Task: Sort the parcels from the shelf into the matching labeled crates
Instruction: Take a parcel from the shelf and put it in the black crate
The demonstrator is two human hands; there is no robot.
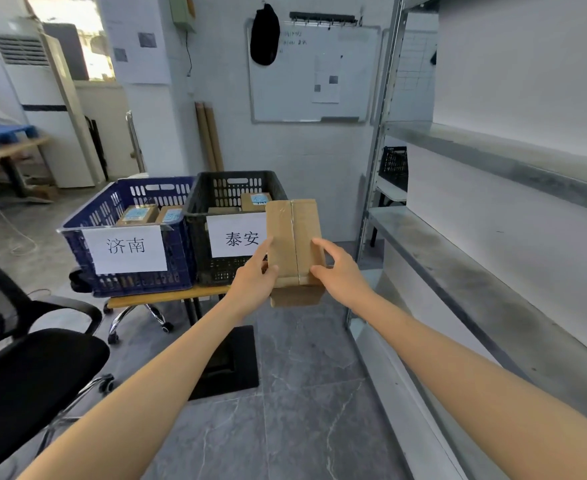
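Both hands [255, 275] [337, 271] gripping taped cardboard parcel [294, 247], slotted black crate [229, 192] behind

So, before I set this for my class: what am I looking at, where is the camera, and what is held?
There is no machine: a person wears one camera on the head, looking forward and down, so the arms reach in from below. The left hand and the right hand hold a taped brown parcel between them; its label does not show. Ahead, a table carries a blue crate labelled 济南 and a black crate labelled 泰安, each with parcels inside. The metal shelf stands on the right.
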